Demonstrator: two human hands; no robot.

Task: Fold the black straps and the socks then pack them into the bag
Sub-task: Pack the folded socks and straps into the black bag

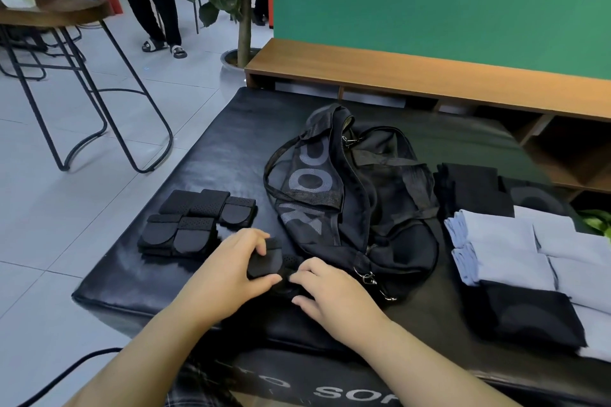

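Observation:
A black strap (264, 266) lies at the near middle of the black padded table (205, 149). My left hand (228, 271) grips its folded left end, thumb below and fingers over the top. My right hand (327, 294) rests on its right end with fingers curled down onto it. Several folded black straps (198, 221) sit in a neat group to the left. The black bag (357, 205) with grey lettering lies behind my hands. To the right are folded light blue socks (502, 248) and black socks (529, 314).
More folded black fabric (472, 188) lies behind the blue socks. A wooden shelf bench (429, 76) runs along the green wall. On the tiled floor to the left stand a metal-legged table (82, 82), a potted tree (244, 10) and a person's legs (155, 3).

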